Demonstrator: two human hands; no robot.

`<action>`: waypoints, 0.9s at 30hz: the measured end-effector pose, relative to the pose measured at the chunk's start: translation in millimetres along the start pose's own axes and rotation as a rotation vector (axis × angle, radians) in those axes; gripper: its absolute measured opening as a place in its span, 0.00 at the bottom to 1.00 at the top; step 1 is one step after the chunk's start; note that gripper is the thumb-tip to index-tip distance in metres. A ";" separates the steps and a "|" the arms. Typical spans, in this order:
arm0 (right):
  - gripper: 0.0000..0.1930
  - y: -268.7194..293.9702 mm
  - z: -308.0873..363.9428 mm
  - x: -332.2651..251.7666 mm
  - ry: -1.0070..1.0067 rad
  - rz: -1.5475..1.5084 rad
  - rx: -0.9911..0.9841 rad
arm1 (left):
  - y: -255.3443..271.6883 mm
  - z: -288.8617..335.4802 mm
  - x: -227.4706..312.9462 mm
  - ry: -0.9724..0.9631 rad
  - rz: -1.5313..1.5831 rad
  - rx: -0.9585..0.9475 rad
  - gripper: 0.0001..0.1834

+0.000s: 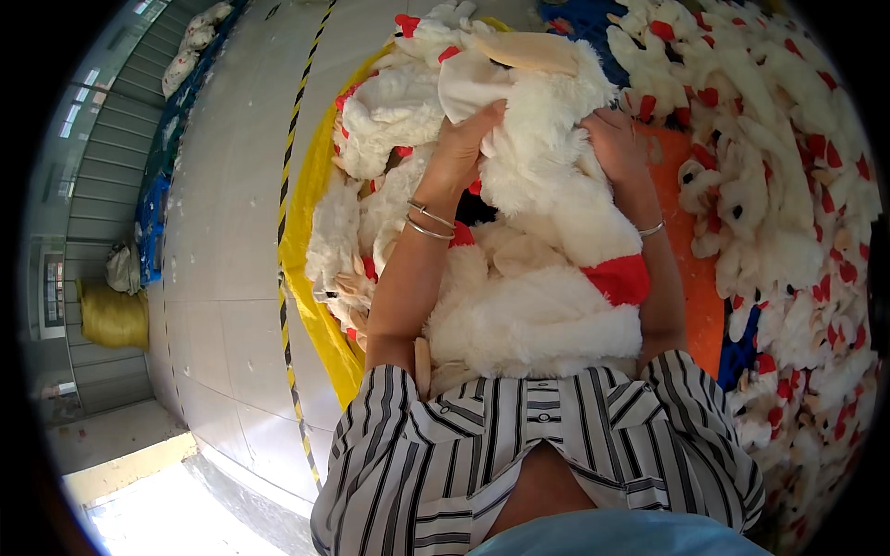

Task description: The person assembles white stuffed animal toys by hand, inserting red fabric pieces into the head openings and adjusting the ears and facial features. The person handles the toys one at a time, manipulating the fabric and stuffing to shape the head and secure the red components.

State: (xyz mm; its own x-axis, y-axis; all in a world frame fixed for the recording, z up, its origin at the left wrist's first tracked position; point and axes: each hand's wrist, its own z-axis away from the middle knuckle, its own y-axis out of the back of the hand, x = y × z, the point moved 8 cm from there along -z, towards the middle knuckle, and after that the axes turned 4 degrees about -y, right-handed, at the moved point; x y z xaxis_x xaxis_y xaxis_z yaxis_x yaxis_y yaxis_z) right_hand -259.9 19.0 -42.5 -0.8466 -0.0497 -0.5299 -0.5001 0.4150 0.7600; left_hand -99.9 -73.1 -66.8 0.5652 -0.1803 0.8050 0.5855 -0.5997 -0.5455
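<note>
A white, shaggy plush toy skin [547, 167] with a beige ear and a red patch hangs between my hands and drapes down toward my lap. It looks limp and unstuffed. My left hand [471, 139] grips it by a smooth, pale part on the left side, fingers closed. Across from it, my right hand [615, 144] is closed on the right edge of the fur, with the fingertips partly hidden in the pile. More white plush skins [394, 111] with red pieces lie beneath and to the left.
Yellow sheeting [311, 232] edges the near heap on its left. To the right are an orange panel [681, 250] and a large heap of similar plush skins [769, 222]. Black-and-yellow tape [289, 157] runs along the grey floor [222, 213]. A yellow bundle [113, 315] stands far left.
</note>
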 end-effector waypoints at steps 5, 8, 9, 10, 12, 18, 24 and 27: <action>0.18 -7.9 -7.1 20.5 -0.258 -0.428 0.047 | 33.8 0.6 52.1 -0.194 0.143 0.199 0.21; 0.21 -9.0 -9.3 44.0 -0.264 -0.519 0.045 | 41.9 8.4 76.4 -0.350 0.031 0.306 0.20; 0.21 -9.2 -9.9 49.1 -0.212 -0.548 0.088 | 38.8 12.6 77.5 -0.369 -0.013 0.325 0.19; 0.18 -12.0 -13.1 52.9 -0.224 -0.538 0.076 | 33.1 17.4 77.1 -0.392 -0.056 0.342 0.18; 0.14 -15.8 -16.9 61.2 -0.250 -0.516 0.054 | 23.2 23.3 76.8 -0.338 -0.268 0.335 0.16; 0.29 -19.2 -14.5 -25.5 -0.117 -0.956 -0.032 | -38.1 23.5 45.6 -0.451 -1.001 -0.085 0.28; 0.17 -80.9 -5.3 41.1 -0.390 -1.683 -0.048 | -58.9 37.6 1.3 -0.068 -0.600 -0.282 0.44; 0.20 -101.2 -4.0 51.5 -0.382 -1.696 -0.061 | -52.8 34.6 -8.9 -0.035 -0.609 -0.237 0.41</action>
State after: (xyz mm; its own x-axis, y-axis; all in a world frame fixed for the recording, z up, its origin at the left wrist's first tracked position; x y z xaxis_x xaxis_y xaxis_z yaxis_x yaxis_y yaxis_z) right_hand -253.6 -29.2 -145.2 0.6640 -0.1540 -0.7317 -0.7260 0.1017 -0.6802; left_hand -115.7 -12.8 -53.2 0.1939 0.2689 0.9435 0.6651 -0.7430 0.0751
